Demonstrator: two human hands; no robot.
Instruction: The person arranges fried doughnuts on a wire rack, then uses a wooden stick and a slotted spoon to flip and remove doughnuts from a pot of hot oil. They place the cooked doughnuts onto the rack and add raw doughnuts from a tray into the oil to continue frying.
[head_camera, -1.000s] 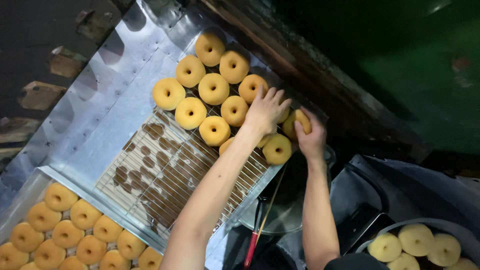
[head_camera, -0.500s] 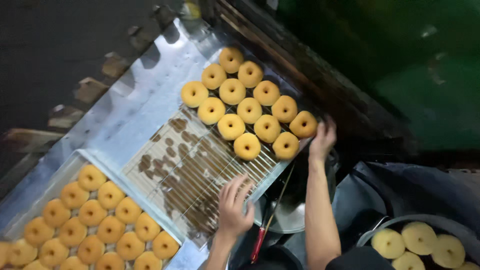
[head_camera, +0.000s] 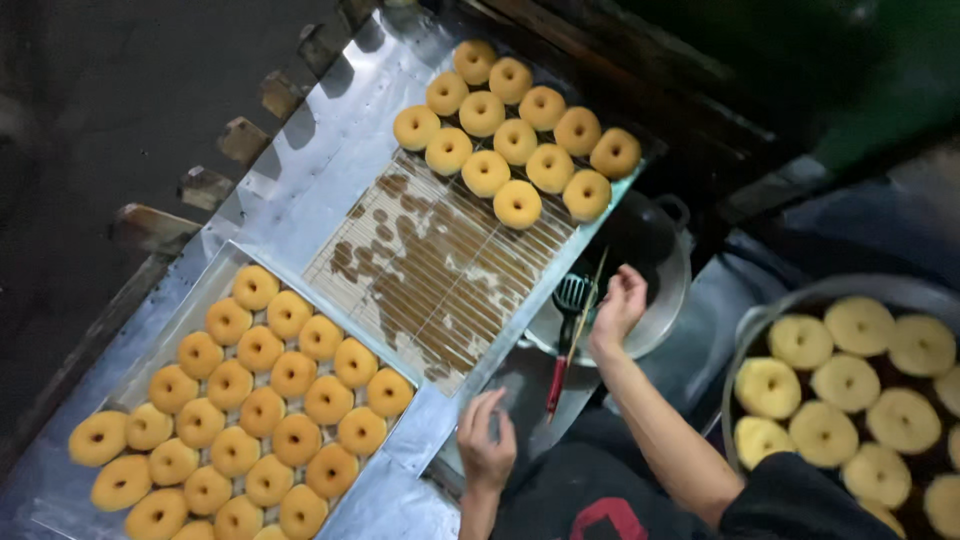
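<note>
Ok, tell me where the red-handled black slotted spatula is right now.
In the head view, the red-handled black slotted spatula lies right of centre, just below the wire cooling rack, its head over the round metal pan, beside the right hand.

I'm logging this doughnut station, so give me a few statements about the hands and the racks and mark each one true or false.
1. The right hand is next to the slotted spatula. True.
2. The left hand holds a doughnut. False: it is empty, at the metal table edge.
3. The wire rack is completely covered in doughnuts. False: its doughnuts sit only at the far end.
4. The tray at lower left is filled with doughnuts. True.
5. Paler rings lie in the round pan at right. True.
</note>
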